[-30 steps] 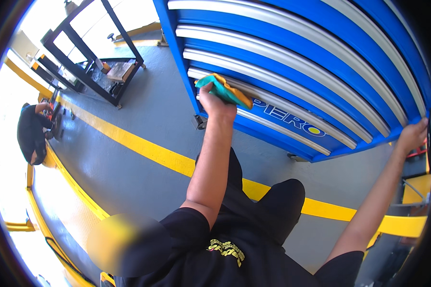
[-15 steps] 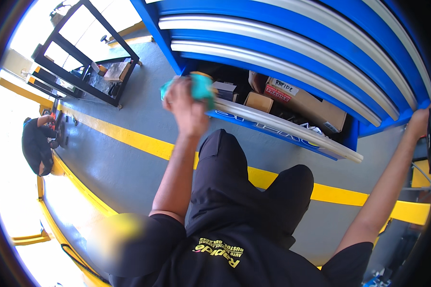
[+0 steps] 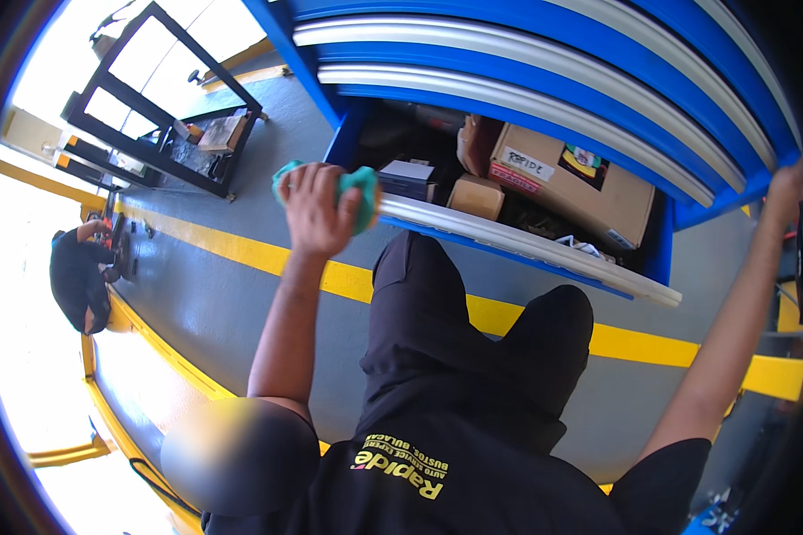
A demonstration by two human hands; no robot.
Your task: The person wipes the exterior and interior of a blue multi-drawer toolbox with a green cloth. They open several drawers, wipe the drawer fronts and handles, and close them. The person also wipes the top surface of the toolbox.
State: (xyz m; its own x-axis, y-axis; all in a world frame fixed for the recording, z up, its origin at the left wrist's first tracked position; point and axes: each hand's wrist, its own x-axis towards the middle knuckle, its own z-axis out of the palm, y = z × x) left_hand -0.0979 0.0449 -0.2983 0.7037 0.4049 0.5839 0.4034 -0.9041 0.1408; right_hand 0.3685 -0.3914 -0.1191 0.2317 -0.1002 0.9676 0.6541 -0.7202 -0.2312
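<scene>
A crumpled green cloth (image 3: 363, 198) is bunched in my left hand (image 3: 319, 212), its fingers closed over it. That hand is at the left end of the silver handle rail (image 3: 526, 245) on a pulled-out drawer of a blue tool cabinet (image 3: 526, 80). Inside the drawer lie a large brown cardboard box (image 3: 589, 192), a smaller brown box (image 3: 478, 196) and a dark box with a pale top (image 3: 408, 178). My right arm stretches far to the right, where my right hand (image 3: 783, 198) rests against the cabinet's lower right corner; its fingers are mostly hidden.
A black metal rack cart (image 3: 156, 120) stands at the far left, boxes on its lower shelf. A person in dark clothes (image 3: 80, 276) crouches on the left, beyond a yellow frame (image 3: 165, 357). A yellow line (image 3: 642, 346) crosses the grey floor below the drawer.
My left hand has moved left and slightly down with the cloth, past the end of the drawer rail. More of the drawer's contents show. My right hand stays at the cabinet's corner.
</scene>
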